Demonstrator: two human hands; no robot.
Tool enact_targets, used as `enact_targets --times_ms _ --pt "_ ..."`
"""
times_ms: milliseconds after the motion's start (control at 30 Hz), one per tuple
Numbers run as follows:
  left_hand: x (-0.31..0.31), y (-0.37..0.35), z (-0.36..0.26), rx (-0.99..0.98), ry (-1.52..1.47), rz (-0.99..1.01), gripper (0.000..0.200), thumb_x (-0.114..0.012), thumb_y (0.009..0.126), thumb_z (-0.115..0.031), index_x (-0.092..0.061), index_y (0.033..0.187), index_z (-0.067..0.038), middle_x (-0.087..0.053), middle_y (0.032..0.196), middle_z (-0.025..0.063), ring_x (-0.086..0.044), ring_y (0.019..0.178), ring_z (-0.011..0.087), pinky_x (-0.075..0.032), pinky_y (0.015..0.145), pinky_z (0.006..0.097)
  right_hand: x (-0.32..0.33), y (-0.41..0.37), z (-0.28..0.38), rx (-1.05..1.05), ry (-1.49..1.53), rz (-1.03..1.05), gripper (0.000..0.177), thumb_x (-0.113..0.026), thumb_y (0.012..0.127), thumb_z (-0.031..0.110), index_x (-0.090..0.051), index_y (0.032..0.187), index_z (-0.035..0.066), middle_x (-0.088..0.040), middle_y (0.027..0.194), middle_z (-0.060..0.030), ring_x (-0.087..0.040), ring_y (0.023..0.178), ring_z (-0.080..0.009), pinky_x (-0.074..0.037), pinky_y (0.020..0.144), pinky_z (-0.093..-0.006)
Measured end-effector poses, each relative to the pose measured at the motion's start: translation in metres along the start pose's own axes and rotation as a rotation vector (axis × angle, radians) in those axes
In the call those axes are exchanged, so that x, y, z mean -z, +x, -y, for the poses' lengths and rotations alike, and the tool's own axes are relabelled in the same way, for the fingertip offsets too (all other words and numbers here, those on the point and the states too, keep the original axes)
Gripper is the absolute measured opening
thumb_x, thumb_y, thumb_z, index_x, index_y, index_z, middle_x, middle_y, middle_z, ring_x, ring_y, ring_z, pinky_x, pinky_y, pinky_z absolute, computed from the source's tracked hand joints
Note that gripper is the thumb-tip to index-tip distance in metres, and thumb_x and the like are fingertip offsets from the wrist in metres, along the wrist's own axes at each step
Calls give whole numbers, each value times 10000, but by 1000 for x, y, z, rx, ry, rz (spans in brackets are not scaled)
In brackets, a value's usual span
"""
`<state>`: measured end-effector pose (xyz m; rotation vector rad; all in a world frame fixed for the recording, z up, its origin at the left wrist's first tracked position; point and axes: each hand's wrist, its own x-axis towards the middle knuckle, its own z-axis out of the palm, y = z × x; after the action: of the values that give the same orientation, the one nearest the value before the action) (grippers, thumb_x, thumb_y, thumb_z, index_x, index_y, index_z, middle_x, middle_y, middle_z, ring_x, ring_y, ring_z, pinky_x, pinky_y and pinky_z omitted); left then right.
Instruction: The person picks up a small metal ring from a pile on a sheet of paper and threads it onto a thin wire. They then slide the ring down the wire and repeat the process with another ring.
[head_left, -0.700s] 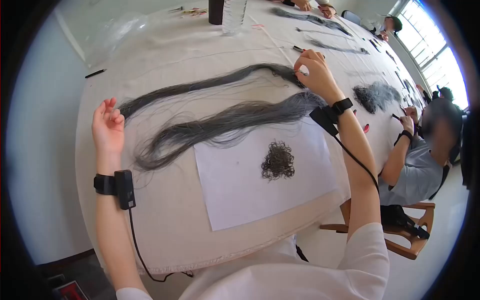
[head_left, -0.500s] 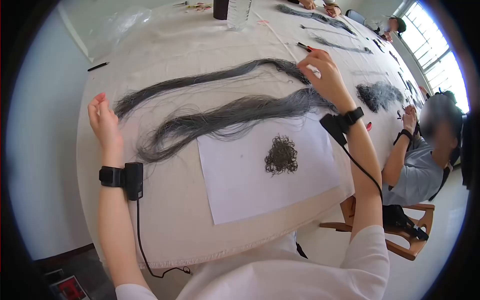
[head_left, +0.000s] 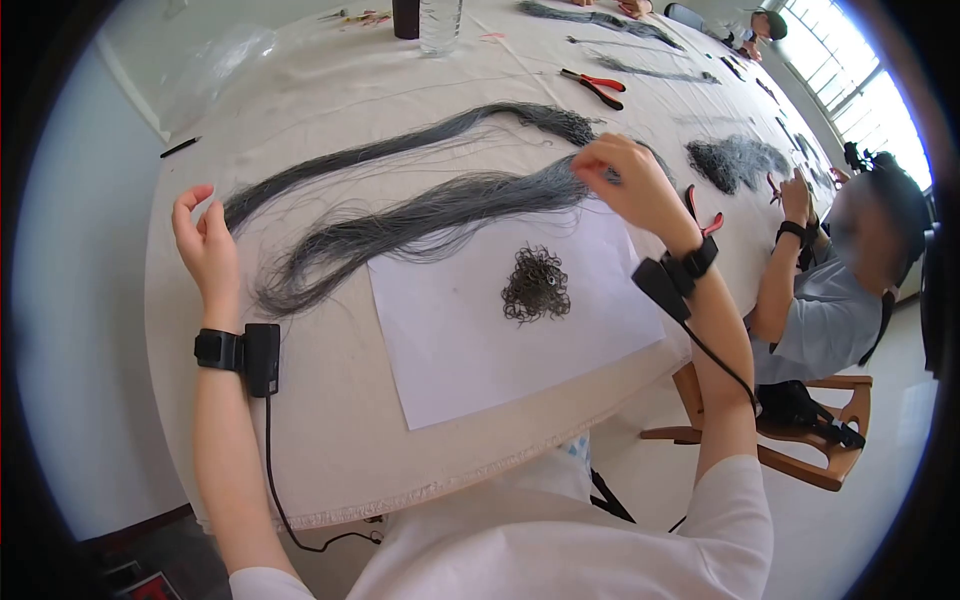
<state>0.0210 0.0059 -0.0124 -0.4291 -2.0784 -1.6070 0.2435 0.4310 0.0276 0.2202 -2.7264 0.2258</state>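
Note:
Two long bundles of thin grey strands lie across the cloth, a far bundle [head_left: 370, 155] and a near bundle [head_left: 430, 218] that loops at its left end. My left hand [head_left: 207, 245] is raised by the far bundle's left end, fingers curled toward the thumb. Over the near bundle's right end, my right hand [head_left: 632, 185] has its fingertips drawn together. Any strand in either hand is too fine to make out. A pile of small dark hook-shaped pieces [head_left: 536, 285] sits on a white paper sheet [head_left: 470, 370] between my arms.
Red-handled pliers [head_left: 595, 88] lie beyond the bundles; other red-handled pliers [head_left: 703, 212] are beside my right wrist. A clear bottle [head_left: 440, 28] and a dark cup [head_left: 406, 18] stand at the back. A co-worker [head_left: 835, 290] sits to the right, near a tangled grey heap [head_left: 735, 163].
The view has shifted slightly. My right hand has come down and left toward the near bundle, uncovering both pliers. My left hand stays in nearly the same place.

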Motion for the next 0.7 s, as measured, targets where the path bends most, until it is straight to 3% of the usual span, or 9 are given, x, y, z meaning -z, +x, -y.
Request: enact_targets --times_ms 67,200,267,367,533,700 --pt "2 1 6 9 -14 -9 183 -508 891 -76 -539 1066 -34 -559 1090 36 -456 744 79 -404 685 225 -5 4 -6 -12 -15 -30 84 -635 804 52 -659 878 18 -618 819 -82 -597 740 -199 -480 691 -315" --pt "1 0 7 66 -25 -10 189 -507 888 -81 -541 1068 -33 -556 1071 29 -468 778 80 -401 700 228 7 3 16 0 245 239 95 -697 762 66 -650 829 19 -602 777 -55 -590 708 -157 -485 692 -281" --pt "0 -1 2 122 -53 48 190 -509 884 -83 -545 1065 -36 -549 1049 12 -465 775 72 -386 684 221 6 -10 23 49 413 235 141 -745 740 91 -647 810 18 -608 796 -51 -594 734 -169 -485 688 -283" --pt "-7 -3 -1 94 -69 45 187 -509 881 -76 -548 1060 -40 -544 1027 -4 -439 718 55 -359 631 202 3 -23 33 -25 411 200 136 -741 744 88 -650 820 22 -602 799 -57 -581 772 -200 -476 723 -314" --pt "-7 -3 -1 88 -69 57 179 -513 889 -79 -551 1063 -59 -534 998 -20 -384 635 30 -318 549 195 -8 -34 36 69 138 44 87 -686 766 35 -612 813 32 -549 798 -70 -531 805 -254 -440 758 -355" --pt "-4 -5 2 100 -82 62 174 -520 896 -88 -554 1066 -73 -518 965 -31 -363 606 19 -297 512 195 -9 -35 37 66 166 -18 85 -677 772 28 -596 800 31 -542 809 -71 -535 805 -249 -440 749 -341"
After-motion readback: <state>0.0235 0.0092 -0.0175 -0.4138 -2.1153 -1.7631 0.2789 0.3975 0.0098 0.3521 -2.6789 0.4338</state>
